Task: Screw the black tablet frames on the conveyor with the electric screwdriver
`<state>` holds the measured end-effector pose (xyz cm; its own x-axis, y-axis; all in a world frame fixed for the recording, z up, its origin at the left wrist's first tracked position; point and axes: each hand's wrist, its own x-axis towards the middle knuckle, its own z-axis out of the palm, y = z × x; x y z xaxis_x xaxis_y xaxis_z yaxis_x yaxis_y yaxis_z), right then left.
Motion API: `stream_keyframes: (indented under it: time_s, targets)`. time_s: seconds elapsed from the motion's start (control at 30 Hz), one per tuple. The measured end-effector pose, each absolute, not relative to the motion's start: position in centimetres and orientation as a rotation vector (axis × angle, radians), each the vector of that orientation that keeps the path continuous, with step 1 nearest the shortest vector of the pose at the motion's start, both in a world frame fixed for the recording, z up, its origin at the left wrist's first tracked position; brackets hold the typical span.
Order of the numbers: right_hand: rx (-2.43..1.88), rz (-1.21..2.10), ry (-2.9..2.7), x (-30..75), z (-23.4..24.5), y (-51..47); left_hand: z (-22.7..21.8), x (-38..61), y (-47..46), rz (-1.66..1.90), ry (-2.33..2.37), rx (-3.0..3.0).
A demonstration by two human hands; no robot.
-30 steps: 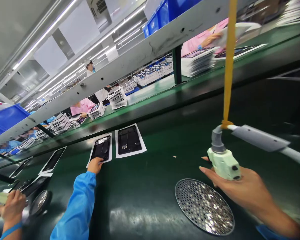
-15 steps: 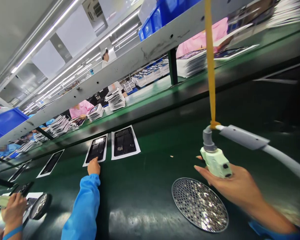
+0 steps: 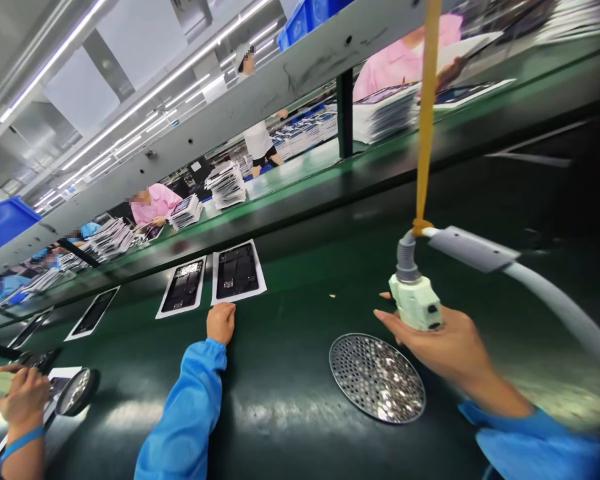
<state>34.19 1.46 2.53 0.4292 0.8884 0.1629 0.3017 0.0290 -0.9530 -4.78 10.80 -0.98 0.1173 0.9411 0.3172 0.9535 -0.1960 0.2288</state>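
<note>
My right hand (image 3: pixel 443 340) is wrapped around a pale green hand-held tool (image 3: pixel 416 303) with a grey hose fitting on top; its exact kind is not clear. The tool hangs from a yellow strap (image 3: pixel 427 120). Below and left of that hand lies a round perforated plate (image 3: pixel 375 379) strewn with small shiny pieces. My left hand (image 3: pixel 221 323), in a blue sleeve, has its fingers curled at the lower edge of a white sheet bearing a black tablet housing (image 3: pixel 237 270). Whether it grips anything is hidden. Another black tablet housing (image 3: pixel 184 285) on white lies just to the left.
A co-worker's hand (image 3: pixel 26 397) holds a similar tool at the lower left, beside another round plate (image 3: pixel 75 392). More housings line the green bench (image 3: pixel 275 413). Behind a raised shelf rail (image 3: pixel 280 83) stand paper stacks (image 3: pixel 225 185) and people in pink.
My left hand has moved right, from the left housing to the lower edge of the right one. My right hand still holds the tool. The camera view has shifted slightly.
</note>
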Motion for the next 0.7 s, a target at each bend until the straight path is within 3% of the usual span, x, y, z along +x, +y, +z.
stream_keyframes:
  time_s: [0.4, 0.7]
  targets:
    - [-1.435, 0.556, -1.176, 33.9, 2.0, 1.9, 3.8, -3.0, 17.1, 0.25, -1.883, -2.424]
    - [-1.327, 0.541, -1.194, 33.6, 2.2, 2.2, 6.2, -0.3, 14.9, 0.383, -1.579, -2.474]
